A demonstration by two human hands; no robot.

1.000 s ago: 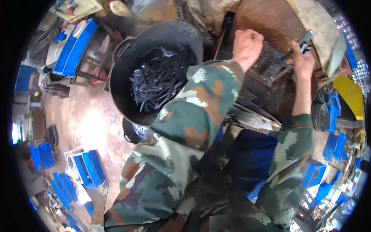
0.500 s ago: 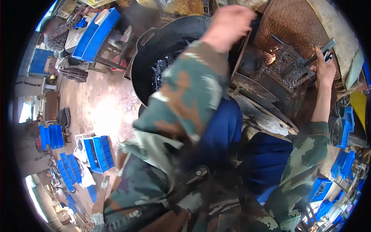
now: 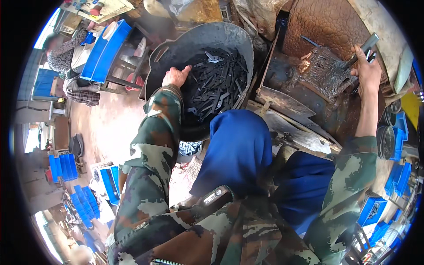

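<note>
11 o'clock: left hand (image 3: 176,77) was at tub (image 3: 205,34), grip unclear | 2 o'clock: right hand (image 3: 369,71) gripped metal bar (image 3: 371,41) | likely gathering black strips (image 3: 223,84); next called for pinching one

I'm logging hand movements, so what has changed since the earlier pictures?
The left hand has moved left, from over the dark box to the left side of the black basin, beside the dark strips. Whether it let go of or holds anything can't be seen. The right hand still grips the gray bar, and the strips still lie in the basin.
</note>
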